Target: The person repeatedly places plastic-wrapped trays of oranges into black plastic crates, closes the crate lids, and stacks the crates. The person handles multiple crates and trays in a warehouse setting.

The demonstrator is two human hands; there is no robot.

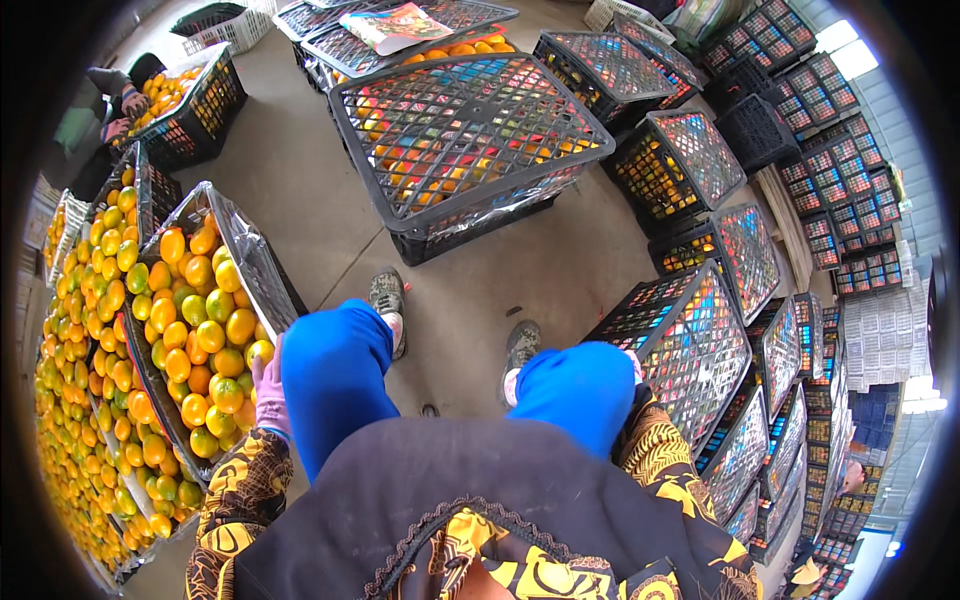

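Observation:
My left hand (271,394), in a purple knit glove, is at the near right side of an open plastic crate (259,281) lined with clear film. Its fingers straddle the rim, some against the orange-and-green citrus fruit (211,337) heaped inside. Only a sliver of my right hand (637,367), in a pink glove, shows past my right knee; its fingers are hidden. Close to it stands a black crate with a lattice lid (694,345). Ahead of my feet, another black lidded crate (480,112) holds fruit under printed film.
More loose fruit (82,360) spreads along the left. At upper left, another person's gloved hands (124,116) are at a fruit-filled crate (191,116). Rows of lidded crates (697,154) line the right, with stacked crates (840,165) behind. A printed sheet (395,28) lies on a lid ahead.

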